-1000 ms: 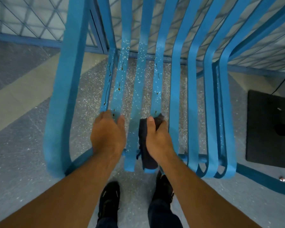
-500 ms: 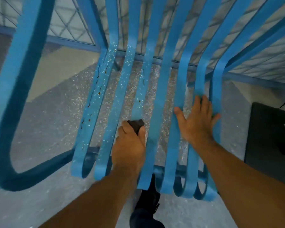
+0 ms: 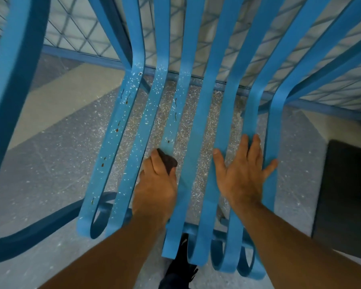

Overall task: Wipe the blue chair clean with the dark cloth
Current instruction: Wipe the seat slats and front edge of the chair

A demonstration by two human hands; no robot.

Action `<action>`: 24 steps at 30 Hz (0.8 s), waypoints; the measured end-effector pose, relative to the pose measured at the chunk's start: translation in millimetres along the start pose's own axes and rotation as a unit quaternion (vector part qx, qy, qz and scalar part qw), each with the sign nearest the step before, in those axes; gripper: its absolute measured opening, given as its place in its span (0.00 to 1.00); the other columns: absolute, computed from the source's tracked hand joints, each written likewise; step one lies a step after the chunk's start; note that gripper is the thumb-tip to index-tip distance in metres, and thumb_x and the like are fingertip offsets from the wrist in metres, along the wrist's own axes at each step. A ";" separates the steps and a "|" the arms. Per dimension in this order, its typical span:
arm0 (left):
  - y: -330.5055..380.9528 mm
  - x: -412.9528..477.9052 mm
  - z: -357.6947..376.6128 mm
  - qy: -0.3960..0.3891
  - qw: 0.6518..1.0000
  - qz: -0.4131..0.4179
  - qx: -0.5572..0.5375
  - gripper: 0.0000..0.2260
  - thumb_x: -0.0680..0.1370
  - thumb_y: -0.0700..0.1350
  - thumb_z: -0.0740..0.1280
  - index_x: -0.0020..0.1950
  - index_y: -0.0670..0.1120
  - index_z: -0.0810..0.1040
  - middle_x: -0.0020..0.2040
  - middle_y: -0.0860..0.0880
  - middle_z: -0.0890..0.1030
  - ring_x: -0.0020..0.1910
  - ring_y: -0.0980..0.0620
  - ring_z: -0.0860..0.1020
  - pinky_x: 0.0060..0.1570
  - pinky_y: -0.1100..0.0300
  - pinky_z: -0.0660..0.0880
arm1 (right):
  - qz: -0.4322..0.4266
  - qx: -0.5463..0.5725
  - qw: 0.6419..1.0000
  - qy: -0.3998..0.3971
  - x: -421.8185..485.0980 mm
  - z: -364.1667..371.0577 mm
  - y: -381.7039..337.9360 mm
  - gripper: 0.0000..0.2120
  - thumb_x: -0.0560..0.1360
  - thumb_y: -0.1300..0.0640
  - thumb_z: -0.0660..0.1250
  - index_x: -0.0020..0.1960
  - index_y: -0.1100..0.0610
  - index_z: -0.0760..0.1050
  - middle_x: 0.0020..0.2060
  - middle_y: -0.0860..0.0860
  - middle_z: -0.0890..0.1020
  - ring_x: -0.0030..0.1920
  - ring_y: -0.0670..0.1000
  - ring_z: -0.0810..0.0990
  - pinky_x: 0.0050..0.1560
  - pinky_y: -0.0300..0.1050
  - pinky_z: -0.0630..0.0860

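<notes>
The blue chair [image 3: 204, 122] fills the view, its seat made of long curved slats. White specks and small brown stains [image 3: 117, 129] cover the left slats; the right slats look cleaner. My left hand [image 3: 154, 188] grips the dark cloth [image 3: 169, 161] and presses it on a slat near the seat's front, left of the middle. Only the cloth's front tip shows past my fingers. My right hand [image 3: 243, 174] lies flat with fingers spread on the right slats, holding nothing.
A blue armrest loop [image 3: 13, 101] curves on the left. Behind the chair stands a wire mesh fence [image 3: 81, 38] with a blue rail. A black mat [image 3: 346, 195] lies on the speckled floor at the right. My black shoe [image 3: 181, 265] shows under the seat's front.
A second ago my right hand held the cloth; now my left hand holds it. My right hand has moved onto the right slats and spread flat. The view has shifted left.
</notes>
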State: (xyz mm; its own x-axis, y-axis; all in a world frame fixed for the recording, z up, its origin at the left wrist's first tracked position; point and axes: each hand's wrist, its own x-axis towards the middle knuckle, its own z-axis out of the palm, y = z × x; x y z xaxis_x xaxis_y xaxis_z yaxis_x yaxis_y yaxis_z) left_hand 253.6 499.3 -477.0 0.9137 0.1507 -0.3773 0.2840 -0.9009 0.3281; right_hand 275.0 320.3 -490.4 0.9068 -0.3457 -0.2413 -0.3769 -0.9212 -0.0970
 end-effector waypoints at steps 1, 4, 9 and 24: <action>1.8 3.2 -3.0 0.000 1.000 -0.016 -0.004 0.27 0.80 0.58 0.55 0.72 0.42 0.56 0.63 0.42 0.71 0.55 0.42 0.77 0.48 0.47 0.80 | 0.001 -0.001 1.000 0.000 -0.1 -0.2 -0.5 0.41 0.76 0.30 0.45 0.78 0.57 0.50 0.78 0.58 0.51 0.77 0.58 0.54 0.72 0.71 0.42; 18.1 27.5 -10.3 -0.004 0.995 -0.092 -0.035 0.25 0.78 0.64 0.57 0.59 0.44 0.68 0.48 0.46 0.78 0.42 0.45 0.79 0.36 0.53 0.77 | 0.003 -0.005 1.000 -0.007 1.6 0.0 -0.8 0.42 0.75 0.29 0.44 0.78 0.57 0.49 0.78 0.58 0.51 0.77 0.58 0.54 0.72 0.71 0.41; 36.0 59.7 -8.7 0.033 0.993 -0.077 -0.088 0.24 0.79 0.63 0.57 0.62 0.44 0.68 0.52 0.45 0.77 0.49 0.44 0.79 0.43 0.50 0.79 | 0.003 -0.004 1.000 -0.005 1.9 0.1 -1.2 0.42 0.75 0.29 0.44 0.78 0.57 0.49 0.78 0.58 0.51 0.77 0.58 0.55 0.72 0.71 0.41; 51.0 80.5 -14.3 0.023 0.988 -0.099 -0.112 0.22 0.79 0.64 0.56 0.56 0.46 0.68 0.44 0.50 0.77 0.37 0.50 0.77 0.29 0.61 0.69 | 0.006 -0.009 1.000 -0.002 0.3 0.6 -0.7 0.41 0.77 0.30 0.44 0.78 0.57 0.49 0.78 0.59 0.52 0.77 0.59 0.55 0.72 0.71 0.42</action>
State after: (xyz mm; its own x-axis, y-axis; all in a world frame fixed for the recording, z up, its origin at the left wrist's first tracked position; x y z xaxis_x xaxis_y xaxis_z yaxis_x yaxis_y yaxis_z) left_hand 345.8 471.4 -478.3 0.8442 0.3384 -0.4157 0.5117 -0.7395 0.4373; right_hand 275.5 320.9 -491.1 0.9016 -0.3560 -0.2457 -0.3843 -0.9200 -0.0772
